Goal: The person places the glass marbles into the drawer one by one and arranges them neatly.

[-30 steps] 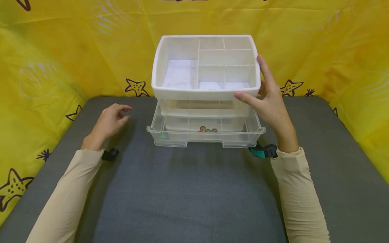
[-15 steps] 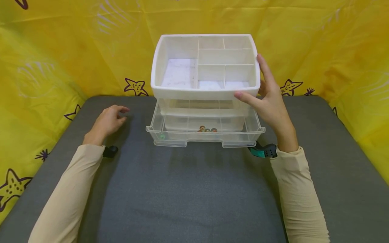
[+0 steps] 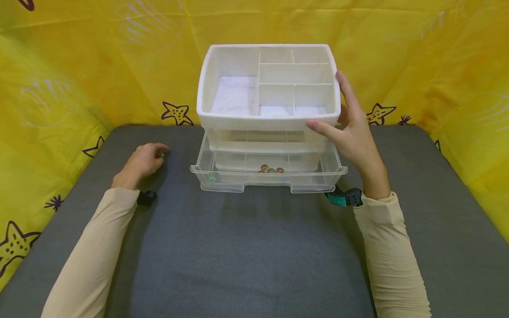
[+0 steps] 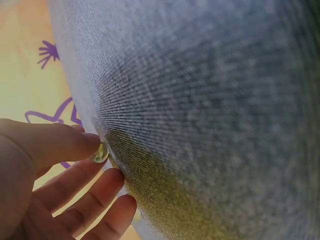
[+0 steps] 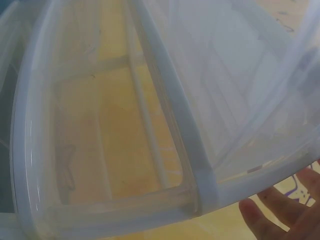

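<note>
At the left of the table, my left hand (image 3: 142, 162) pinches a small clear marble (image 4: 100, 152) with a yellow-green swirl between thumb and index finger, right at the cloth. Its other fingers spread loosely below in the left wrist view. A white plastic drawer organizer (image 3: 268, 123) stands at the back centre. My right hand (image 3: 355, 137) holds its upper right corner, thumb on the front rim and fingers along the side. The clear bottom drawer (image 3: 270, 180) is pulled out. Several marbles (image 3: 271, 170) lie mid-drawer, and a green one (image 3: 212, 178) sits at its left end.
The organizer's top tray (image 3: 234, 95) is split into several compartments. Grey cloth (image 3: 246, 256) covers the table. A yellow sheet (image 3: 119, 66) with starfish drawings rises behind the table and along both sides.
My left hand has lowered slightly to the table, and its thumb and index finger have closed on a marble. The right hand and the organizer stay in place.
</note>
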### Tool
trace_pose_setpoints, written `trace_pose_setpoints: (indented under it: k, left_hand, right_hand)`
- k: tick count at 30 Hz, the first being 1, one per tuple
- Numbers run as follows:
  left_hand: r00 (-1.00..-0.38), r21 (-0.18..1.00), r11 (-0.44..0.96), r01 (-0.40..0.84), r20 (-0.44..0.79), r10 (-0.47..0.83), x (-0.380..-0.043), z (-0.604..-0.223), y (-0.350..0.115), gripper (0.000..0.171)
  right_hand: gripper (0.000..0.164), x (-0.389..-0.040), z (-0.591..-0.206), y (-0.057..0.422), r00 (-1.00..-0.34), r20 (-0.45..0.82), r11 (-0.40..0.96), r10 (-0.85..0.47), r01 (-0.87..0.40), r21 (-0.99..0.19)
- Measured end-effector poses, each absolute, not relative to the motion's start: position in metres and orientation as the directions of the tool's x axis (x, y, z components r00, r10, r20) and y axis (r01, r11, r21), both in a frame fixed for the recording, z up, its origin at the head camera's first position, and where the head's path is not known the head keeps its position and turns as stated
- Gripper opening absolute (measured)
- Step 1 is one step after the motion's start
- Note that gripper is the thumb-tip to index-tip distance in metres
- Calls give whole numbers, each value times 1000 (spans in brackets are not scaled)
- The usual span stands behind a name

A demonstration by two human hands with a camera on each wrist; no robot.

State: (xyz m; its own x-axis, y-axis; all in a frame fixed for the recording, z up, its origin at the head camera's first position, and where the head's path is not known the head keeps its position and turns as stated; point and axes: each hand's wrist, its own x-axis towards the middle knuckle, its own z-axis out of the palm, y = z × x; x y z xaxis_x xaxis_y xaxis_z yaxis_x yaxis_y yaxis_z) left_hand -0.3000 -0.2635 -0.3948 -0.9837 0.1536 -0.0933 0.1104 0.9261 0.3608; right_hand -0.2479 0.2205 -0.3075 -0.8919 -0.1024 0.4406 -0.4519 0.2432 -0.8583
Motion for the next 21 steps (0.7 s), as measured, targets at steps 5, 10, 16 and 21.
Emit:
trace_pose_setpoints:
  k: [5,10,16,21]
  left_hand:
    - [-980,350,928,131,-96,175,-299,-396,-263,38]
    - [-980,338,930,146,-80,183,-296,-395,-265,33]
    - [-987,345,932,113,-68,145,-292,-398,-265,28]
    - [-990,371,922,110,-40,135,-291,-399,-263,25]
  right_hand:
    - [96,-248,-308,221,-889,445,237,-106,-457,-857]
    - [96,-248,-308,221,-887,448,235,-109,-461,-856]
    - [95,-247,-307,221,-891,439,248,-111,-453,-856]
    - [95,-247,-307,221,-892,439,255,-109,-451,-855]
